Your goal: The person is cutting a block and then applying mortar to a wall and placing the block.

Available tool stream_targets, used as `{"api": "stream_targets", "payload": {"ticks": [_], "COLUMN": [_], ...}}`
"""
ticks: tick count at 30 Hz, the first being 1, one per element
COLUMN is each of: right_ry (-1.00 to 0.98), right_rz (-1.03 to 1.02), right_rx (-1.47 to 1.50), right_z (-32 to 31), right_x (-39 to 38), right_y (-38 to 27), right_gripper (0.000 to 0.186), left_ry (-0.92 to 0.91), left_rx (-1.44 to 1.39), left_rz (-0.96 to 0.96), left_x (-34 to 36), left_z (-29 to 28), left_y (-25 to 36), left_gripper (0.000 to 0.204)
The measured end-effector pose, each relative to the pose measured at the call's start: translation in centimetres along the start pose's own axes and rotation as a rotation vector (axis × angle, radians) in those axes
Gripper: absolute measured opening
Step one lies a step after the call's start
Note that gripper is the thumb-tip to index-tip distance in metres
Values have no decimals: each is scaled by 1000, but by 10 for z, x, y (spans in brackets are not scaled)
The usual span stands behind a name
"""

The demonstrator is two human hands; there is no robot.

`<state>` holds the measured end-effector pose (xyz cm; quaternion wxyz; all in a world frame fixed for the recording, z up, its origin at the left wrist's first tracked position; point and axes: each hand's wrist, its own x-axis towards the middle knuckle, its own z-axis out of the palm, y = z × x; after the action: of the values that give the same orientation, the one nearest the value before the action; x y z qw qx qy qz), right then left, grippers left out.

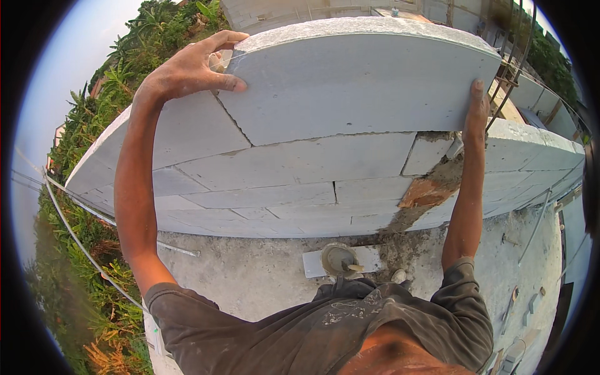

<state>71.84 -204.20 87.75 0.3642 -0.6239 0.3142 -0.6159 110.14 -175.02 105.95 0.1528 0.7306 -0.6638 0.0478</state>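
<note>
Your dark, dust-smeared shirt [325,325] is filling the bottom of the view, nearest the lens. Beyond it, the grey block wall [281,181] is running across the whole scene, its mortar joints showing and a broken patch of orange brick [425,190] sitting low on its right part. You are holding a large pale grey block [356,87] on top of that wall, at its highest course, with its long face toward you. Your left hand [194,69] is gripping the block's upper left corner, fingers curled over the top edge and thumb pressing on the face. Your right hand [478,112] is lying flat against the block's right end, fingers stretched upward along it. Down on the concrete floor [250,275], a small round pan [337,257] is resting on a flat white slab [312,264], just beside the wall's foot.
</note>
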Motion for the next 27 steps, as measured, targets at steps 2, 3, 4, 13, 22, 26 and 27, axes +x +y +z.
{"api": "stream_targets", "payload": {"ticks": [2,3,4,13,22,26,27], "right_ry": [-18,-31,-4,45,-48,-22,-39], "right_rz": [4,10,6,-5,-39,-52,-56], "right_rx": [18,36,15,-15,81,44,79], "right_z": [2,2,0,3,0,-2,0], "right_x": [0,0,2,-2,1,2,-3], "right_y": [0,-1,2,-3,4,11,2], "right_gripper": [84,84,84,92,93,95,95], "left_ry": [-28,-27,-31,-43,-114,-144,-145], "left_rx": [-4,-12,-23,-58,-277,-324,-318], "left_rz": [-8,10,-4,-99,-122,-158,-155], "left_x": [2,1,2,0,4,5,3], "left_z": [-1,-3,-3,-4,-5,-5,-6], "left_y": [0,0,0,14,29,36,35], "left_gripper": [102,102,102,106,106,106,105]}}
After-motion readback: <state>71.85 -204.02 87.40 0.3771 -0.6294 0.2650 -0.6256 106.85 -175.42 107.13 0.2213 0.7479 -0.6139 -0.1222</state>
